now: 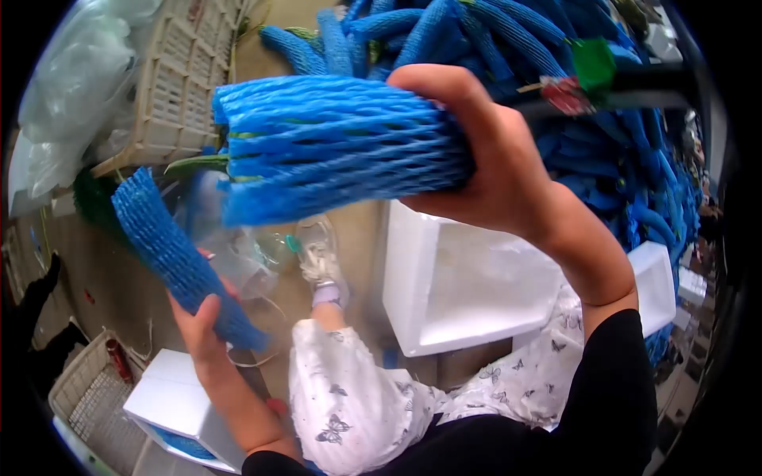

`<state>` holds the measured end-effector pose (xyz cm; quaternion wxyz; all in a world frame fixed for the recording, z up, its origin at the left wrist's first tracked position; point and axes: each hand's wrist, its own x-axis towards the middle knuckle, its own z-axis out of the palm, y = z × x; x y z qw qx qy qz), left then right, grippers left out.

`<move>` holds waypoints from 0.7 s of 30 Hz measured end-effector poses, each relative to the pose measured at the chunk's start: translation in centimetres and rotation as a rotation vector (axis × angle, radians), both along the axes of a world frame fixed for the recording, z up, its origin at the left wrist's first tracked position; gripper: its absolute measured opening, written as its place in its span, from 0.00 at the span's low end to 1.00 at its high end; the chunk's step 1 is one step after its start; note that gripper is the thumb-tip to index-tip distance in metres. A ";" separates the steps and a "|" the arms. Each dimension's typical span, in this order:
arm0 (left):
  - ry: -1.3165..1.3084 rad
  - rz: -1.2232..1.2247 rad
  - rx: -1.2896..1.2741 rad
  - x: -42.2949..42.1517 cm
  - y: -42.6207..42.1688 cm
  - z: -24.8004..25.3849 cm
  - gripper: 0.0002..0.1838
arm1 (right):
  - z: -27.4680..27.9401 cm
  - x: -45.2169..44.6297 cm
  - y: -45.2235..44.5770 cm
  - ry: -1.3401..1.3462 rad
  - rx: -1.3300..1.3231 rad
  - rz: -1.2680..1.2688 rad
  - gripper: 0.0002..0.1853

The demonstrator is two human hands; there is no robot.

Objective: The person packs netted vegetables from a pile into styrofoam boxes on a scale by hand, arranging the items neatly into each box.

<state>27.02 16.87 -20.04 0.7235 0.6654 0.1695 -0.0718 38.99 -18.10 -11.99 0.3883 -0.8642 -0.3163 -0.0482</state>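
High in the head view, my right hand point(496, 151) is closed around a thick bundle of blue foam net sleeves point(333, 147). Thin green stems or tips point(198, 163) show at the bundle's left end; what lies inside is mostly covered. Lower on the left, my left hand point(202, 321) grips a single blue foam net sleeve point(178, 246), tilted with its upper end leaning left. I cannot tell whether that sleeve has anything in it. The two held things are apart.
Long vegetables in blue nets point(468, 36) are heaped at the back and right. A white foam box point(472, 278) stands by my knees. Cream crate point(178, 87) and clear plastic bags point(75, 87) are at the left; another foam box point(178, 393) and basket point(95, 397) sit lower left.
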 end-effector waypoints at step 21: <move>-0.050 -1.274 0.665 0.5 -28.8 4.6 0.32 | 0.1 -27.0 -20.1 0.896 -0.421 -0.345 0.24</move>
